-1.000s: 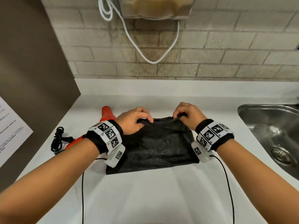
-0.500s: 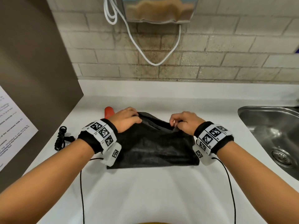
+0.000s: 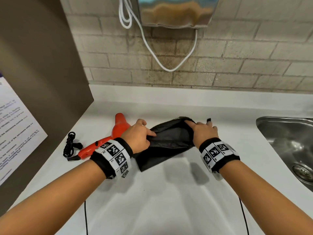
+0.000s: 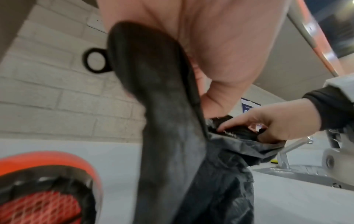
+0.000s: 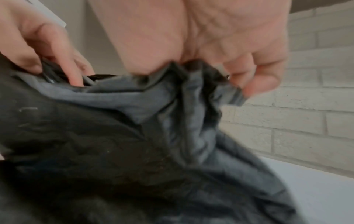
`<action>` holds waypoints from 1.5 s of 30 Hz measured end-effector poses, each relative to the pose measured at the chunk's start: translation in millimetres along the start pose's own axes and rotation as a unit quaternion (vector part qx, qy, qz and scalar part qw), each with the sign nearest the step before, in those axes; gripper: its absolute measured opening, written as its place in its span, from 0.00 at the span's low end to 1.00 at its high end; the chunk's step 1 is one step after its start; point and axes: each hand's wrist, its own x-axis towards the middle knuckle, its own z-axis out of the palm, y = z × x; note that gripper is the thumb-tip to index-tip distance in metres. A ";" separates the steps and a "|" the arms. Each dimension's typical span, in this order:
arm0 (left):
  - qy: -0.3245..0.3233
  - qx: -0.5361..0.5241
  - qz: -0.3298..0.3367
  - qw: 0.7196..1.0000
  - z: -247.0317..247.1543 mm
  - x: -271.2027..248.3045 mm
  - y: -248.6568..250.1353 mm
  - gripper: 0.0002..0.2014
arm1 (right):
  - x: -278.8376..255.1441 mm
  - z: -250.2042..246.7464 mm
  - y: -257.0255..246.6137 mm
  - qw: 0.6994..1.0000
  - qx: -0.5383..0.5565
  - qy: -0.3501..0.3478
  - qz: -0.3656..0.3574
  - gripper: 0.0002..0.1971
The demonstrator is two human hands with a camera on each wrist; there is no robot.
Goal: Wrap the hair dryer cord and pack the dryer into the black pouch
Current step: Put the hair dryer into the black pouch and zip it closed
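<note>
The black pouch lies on the white counter with its mouth pulled wide, the grey lining showing. My left hand pinches the mouth's left rim, and my right hand grips the right rim. In the right wrist view the right hand's fingers curl over the pouch edge. The orange hair dryer lies on the counter left of the pouch, partly behind my left wrist. Its black cord sits bundled at its handle end. The dryer's grille fills the lower left of the left wrist view.
A steel sink is sunk into the counter at the right. A brown panel with a printed sheet walls off the left. On the brick wall behind hangs a metal unit with a looping white cable.
Both hands lifted and spread the pouch's mouth, so it now gapes open and the pouch is skewed. More of the orange dryer shows left of my left hand.
</note>
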 end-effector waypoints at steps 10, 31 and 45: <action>0.197 -0.084 -0.095 0.972 -7.7 5.4 -14.6 0.21 | -17.1 -11.5 -20.2 0.989 0.092 0.116 -0.003 0.18; -0.027 0.014 -0.091 0.995 4.0 -46.0 -60.7 0.17 | -28.9 -12.2 -40.8 0.975 0.217 -0.038 -0.003 0.09; -0.106 0.100 -0.130 0.981 -15.8 -82.4 -114.6 0.33 | -27.2 20.9 -96.3 0.963 0.028 -0.212 -0.164 0.34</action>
